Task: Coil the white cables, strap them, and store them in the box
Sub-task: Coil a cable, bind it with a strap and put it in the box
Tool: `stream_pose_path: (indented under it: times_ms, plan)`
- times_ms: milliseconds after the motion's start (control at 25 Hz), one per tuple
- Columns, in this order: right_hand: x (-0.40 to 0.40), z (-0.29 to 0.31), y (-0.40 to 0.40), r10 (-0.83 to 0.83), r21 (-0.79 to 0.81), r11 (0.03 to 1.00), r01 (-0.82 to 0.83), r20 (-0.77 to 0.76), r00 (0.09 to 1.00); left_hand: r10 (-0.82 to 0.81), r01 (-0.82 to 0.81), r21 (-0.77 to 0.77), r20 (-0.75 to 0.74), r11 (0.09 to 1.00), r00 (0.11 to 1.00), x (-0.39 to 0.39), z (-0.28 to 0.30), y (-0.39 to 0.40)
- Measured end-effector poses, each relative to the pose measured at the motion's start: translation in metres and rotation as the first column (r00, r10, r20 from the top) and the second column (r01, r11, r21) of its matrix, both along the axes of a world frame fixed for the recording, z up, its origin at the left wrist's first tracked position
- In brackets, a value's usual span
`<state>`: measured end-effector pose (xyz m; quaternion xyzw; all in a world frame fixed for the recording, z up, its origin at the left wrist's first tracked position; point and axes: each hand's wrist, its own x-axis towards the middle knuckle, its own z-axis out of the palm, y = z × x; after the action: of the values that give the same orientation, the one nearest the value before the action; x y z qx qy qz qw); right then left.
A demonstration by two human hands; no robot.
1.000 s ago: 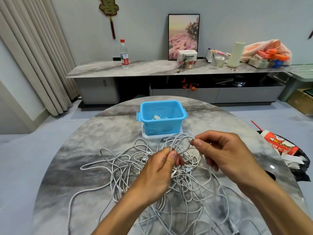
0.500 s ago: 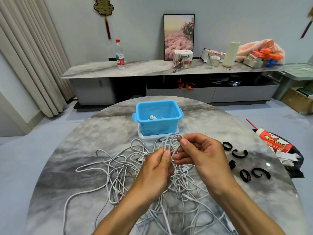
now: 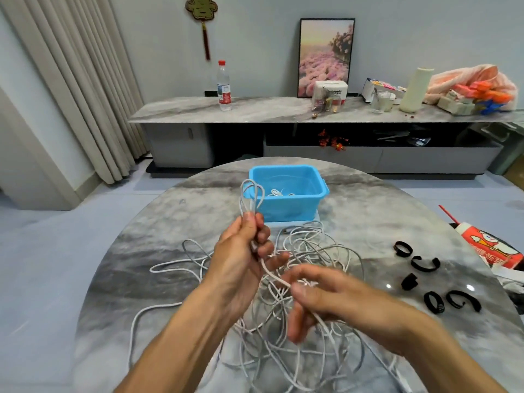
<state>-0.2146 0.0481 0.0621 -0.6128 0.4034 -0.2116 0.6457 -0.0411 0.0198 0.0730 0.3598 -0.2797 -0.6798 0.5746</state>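
Note:
A tangle of white cables (image 3: 309, 251) is spread over the round marble table (image 3: 158, 251). My left hand (image 3: 241, 256) is raised above the pile and grips a small coil of white cable (image 3: 251, 195), whose loops stick up in front of the blue box (image 3: 286, 205). A strand runs from that hand down to my right hand (image 3: 320, 296), which pinches it lower and nearer to me. The blue box stands at the table's far side with a coiled white cable (image 3: 279, 192) inside. Several black straps (image 3: 425, 265) lie on the table at the right.
A red and white package (image 3: 487, 245) sits at the table's right edge. Behind the table runs a long low marble cabinet (image 3: 255, 109) with a water bottle (image 3: 224, 86), a picture and clutter. Curtains (image 3: 85, 80) hang at the left.
My left hand has lifted the coil up in front of the box. My right hand has slid down and toward me along the cable, away from the left hand.

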Motion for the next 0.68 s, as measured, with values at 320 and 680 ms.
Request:
stream_pose_path:
  times_ms: [320, 680]
  plan:
    - [-0.048, 0.034, -0.010, -0.241, -0.020, 0.953, 0.301, 0.547, 0.801, -0.094, 0.071, -0.140, -0.164, 0.988, 0.982, 0.015, 0.008, 0.000]
    - [-0.016, 0.014, -0.015, -0.463, 0.187, 0.881, 0.434, 0.525, 0.714, -0.365, 0.500, -0.081, 0.585, 0.862, 0.724, -0.018, -0.017, 0.007]
